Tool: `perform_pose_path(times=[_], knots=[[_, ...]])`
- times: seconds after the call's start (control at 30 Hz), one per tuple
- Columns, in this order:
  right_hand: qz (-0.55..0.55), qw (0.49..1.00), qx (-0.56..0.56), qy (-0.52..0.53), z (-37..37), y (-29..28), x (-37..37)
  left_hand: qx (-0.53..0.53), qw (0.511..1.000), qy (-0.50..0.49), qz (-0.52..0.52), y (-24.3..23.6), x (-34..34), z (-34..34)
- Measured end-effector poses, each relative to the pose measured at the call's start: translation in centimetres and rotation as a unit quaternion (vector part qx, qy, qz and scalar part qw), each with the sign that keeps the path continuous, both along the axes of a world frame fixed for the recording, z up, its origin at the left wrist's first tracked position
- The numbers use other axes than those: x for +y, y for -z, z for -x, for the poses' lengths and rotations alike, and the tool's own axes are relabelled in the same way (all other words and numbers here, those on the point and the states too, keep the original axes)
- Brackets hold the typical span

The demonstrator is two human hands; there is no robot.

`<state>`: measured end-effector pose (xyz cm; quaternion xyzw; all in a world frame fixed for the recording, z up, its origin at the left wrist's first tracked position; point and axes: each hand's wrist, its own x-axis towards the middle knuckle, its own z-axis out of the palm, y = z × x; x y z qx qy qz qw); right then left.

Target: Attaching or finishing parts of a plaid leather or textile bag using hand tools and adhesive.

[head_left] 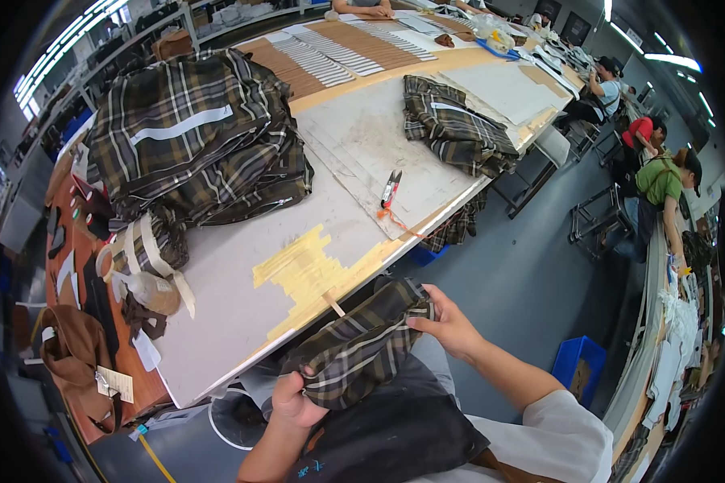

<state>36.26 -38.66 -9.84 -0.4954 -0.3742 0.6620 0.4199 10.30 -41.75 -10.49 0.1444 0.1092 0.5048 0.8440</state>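
Observation:
A folded piece of dark plaid cloth point(364, 344) is stretched between my two hands, in front of my dark apron near the table's front edge. My left hand point(298, 398) grips its lower left end, with the thumb at the edge. At the upper right end, my right hand point(453, 324) holds it with the thumb on top and the other fingers partly hidden behind. Thread snips point(391, 190) with red and black handles lie on the table beyond my right hand, tied to an orange cord.
A big heap of plaid garments point(193, 137) covers the table's far left; a smaller plaid stack point(459, 129) sits at the right edge. A plastic bottle point(151, 293) stands near a plaid roll. Blue bin point(578, 366) on the floor at right. Several people work beyond.

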Motion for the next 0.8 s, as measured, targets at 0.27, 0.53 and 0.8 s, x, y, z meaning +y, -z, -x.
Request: perform_pose_path(times=[0.27,0.53,0.8], knots=[[-0.188,0.886,-0.388,-0.171,-2.0,-0.8,-1.0,-0.061,0.992,0.065,0.087,2.2,0.2,-2.6],[-0.345,0.919,-0.166,-0.092,3.5,-2.2,-0.9,0.009,0.988,0.114,0.108,3.1,0.6,-4.9],[-0.273,0.953,-0.101,-0.087,3.5,0.9,0.1,-0.014,0.977,0.118,0.175,5.2,1.0,-5.2]])
